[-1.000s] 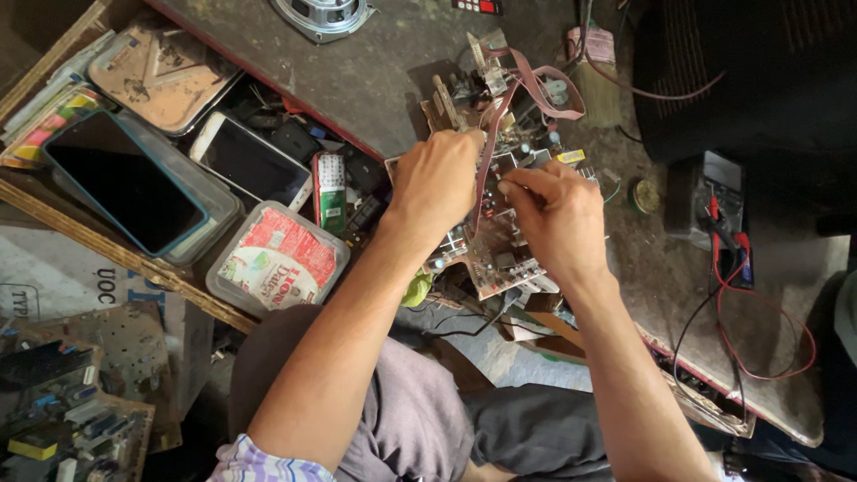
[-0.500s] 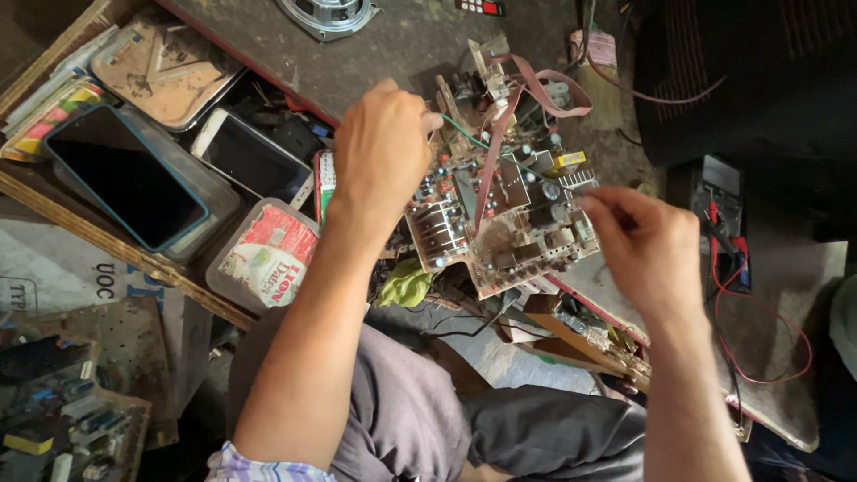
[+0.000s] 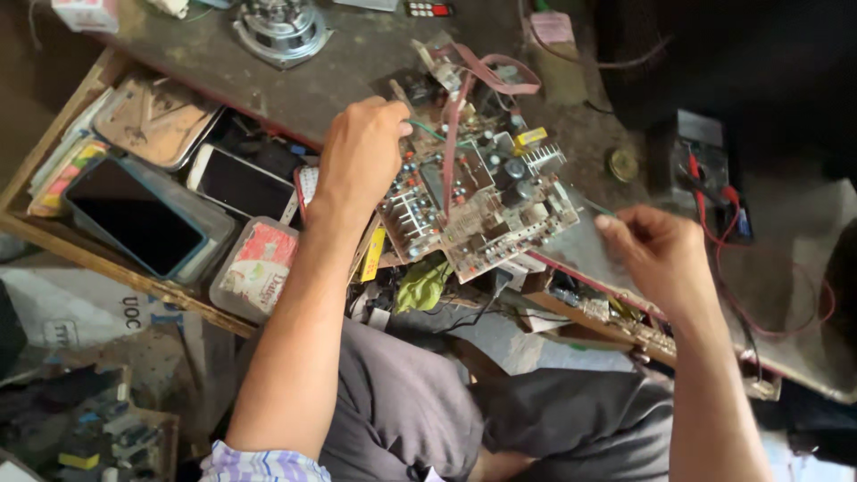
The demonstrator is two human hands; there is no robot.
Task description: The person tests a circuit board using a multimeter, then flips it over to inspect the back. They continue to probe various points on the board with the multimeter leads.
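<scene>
A brown circuit board (image 3: 482, 201) crowded with parts, a finned heat sink and pink ribbon cables lies tilted at the workbench edge above my lap. My left hand (image 3: 357, 161) grips the board's left edge, thumb towards the components. My right hand (image 3: 656, 254) hovers to the right of the board and clear of it. Its fingertips are pinched on what looks like a thin pale wire (image 3: 594, 207) running back towards the board's right corner.
An open wooden drawer (image 3: 107, 268) at left holds a tablet (image 3: 129, 219), a phone (image 3: 237, 183) and a lidded plastic box (image 3: 254, 268). A metal speaker (image 3: 281, 27) sits at the back. A multimeter (image 3: 701, 161) with red leads lies at right. More boards (image 3: 616, 317) sit below the bench edge.
My right hand has left the board and pulled away to the right and down, fingers pinched. My left hand has shifted from the board's middle to its left edge.
</scene>
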